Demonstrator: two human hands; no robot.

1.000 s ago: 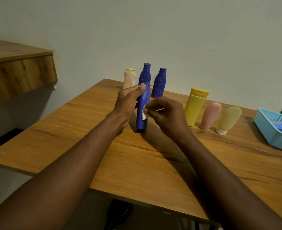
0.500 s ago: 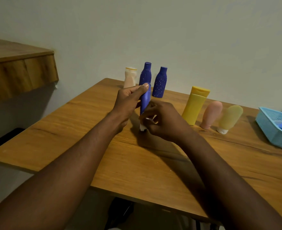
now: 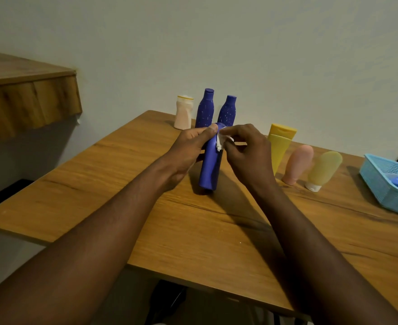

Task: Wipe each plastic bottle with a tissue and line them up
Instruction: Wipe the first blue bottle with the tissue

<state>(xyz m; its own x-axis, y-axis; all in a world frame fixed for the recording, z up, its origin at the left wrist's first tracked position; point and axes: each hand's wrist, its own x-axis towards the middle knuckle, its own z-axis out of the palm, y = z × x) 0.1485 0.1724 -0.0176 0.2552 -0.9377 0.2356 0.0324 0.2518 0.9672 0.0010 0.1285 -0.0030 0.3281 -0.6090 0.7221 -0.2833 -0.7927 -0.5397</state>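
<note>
holding a plain blue bottle (image 3: 210, 167) near the middle of a wooden table (image 3: 123, 184), a person's two bare forearms reach in from the bottom of the view. the left hand (image 3: 191, 146) curls round the bottle's upper part from the left, thumb tip by its rounded top. the right hand (image 3: 247, 153) pinches a small crumpled white tissue (image 3: 222, 140) between thumb and fingertips and presses it against the bottle's upper right side, just below the top. the bottle leans slightly, top tipped to the right, base down by the table surface — whether it touches the wood cannot be told.

behind the hands, close to the wall, three bottles stand upright in a row: a pale peach bottle (image 3: 183, 112) on the left, then a tall speckled blue bottle (image 3: 205, 109), then a second speckled blue bottle (image 3: 227, 110) just beside it. to the right of the hands three squeeze tubes stand side by side, leaning: a yellow tube (image 3: 280, 146) with its cap up, a pink tube (image 3: 297, 164), and a pale yellow tube (image 3: 323, 170) resting on its white cap. well apart, at the table's right edge, sits a light blue mesh basket (image 3: 385, 186) with something blue inside — too little of it shows to name. a wooden shelf (image 3: 29, 102) juts from the wall at upper left.
</note>
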